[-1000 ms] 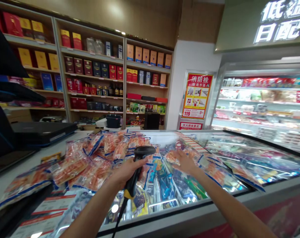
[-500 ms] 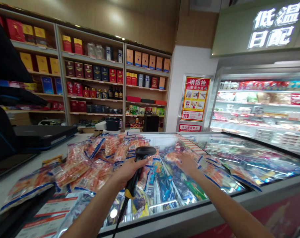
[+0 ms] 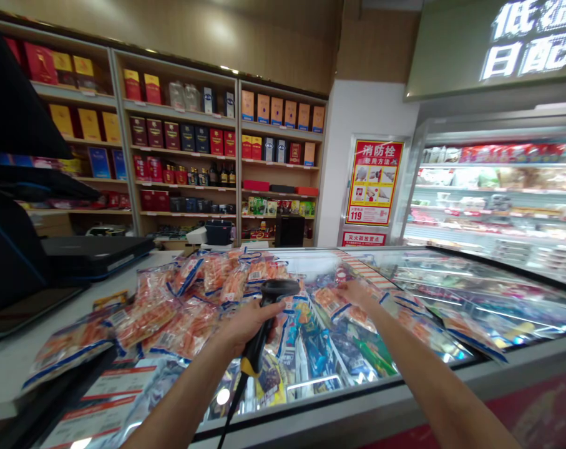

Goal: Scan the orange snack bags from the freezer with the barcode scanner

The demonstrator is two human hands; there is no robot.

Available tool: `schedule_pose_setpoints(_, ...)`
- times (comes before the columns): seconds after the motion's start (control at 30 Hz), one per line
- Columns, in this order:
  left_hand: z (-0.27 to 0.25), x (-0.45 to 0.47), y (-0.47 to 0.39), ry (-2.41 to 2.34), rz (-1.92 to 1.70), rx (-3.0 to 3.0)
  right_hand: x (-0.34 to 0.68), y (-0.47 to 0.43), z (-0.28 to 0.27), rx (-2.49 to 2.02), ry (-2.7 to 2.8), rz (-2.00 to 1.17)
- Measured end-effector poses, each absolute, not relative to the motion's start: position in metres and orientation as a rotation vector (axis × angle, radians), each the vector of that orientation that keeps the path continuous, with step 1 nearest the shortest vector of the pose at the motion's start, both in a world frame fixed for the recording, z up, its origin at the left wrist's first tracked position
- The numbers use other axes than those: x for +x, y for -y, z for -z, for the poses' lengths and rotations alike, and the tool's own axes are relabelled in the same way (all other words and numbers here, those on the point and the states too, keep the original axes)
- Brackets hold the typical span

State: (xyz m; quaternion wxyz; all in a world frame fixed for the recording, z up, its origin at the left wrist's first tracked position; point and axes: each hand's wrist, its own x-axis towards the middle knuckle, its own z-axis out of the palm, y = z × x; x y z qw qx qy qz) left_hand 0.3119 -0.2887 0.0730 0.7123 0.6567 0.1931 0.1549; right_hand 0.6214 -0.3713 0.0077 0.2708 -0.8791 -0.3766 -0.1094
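My left hand (image 3: 252, 325) is wrapped around the handle of a black and yellow barcode scanner (image 3: 259, 340), its head tilted forward over the freezer and its cord trailing down. My right hand (image 3: 356, 293) reaches over the freezer's glass top, just above clear, blue-edged packets of orange-pink food (image 3: 329, 300). Its fingertips are small and blurred, so whether they grip a packet does not show. Left of the scanner, a heap of similar packets (image 3: 189, 324) spreads across the glass and counter.
Chest freezer (image 3: 311, 408) with coloured bags under its glass fills the front. A black machine (image 3: 95, 254) stands on the left counter. Large price cards (image 3: 109, 399) lie at lower left. Behind are shelves of boxes (image 3: 184, 137) and a chilled display (image 3: 498, 199) at right.
The view has turned slightly left. My right hand has moved a little farther off, and the packet that was by its fingers now lies flat on the glass. The scanner stays in my left hand.
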Motion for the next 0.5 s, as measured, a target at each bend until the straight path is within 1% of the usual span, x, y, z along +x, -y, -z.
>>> schedule_pose_setpoints(0.17, -0.066, 0.316, 0.290, -0.406, -0.291, 1.445, 0.626, 0.375, -0.012, -1.973, 0.639, 0.486)
schedule_pose_setpoints(0.33, -0.069, 0.320, 0.297, -0.410, -0.296, 1.456, 0.615, 0.366, -0.019, -1.699, 0.626, 0.577)
schedule_pose_setpoints(0.5, -0.072, 0.322, 0.298, -0.418, -0.285, 1.459, 0.601, 0.354, -0.027, -1.614, 0.627, 0.560)
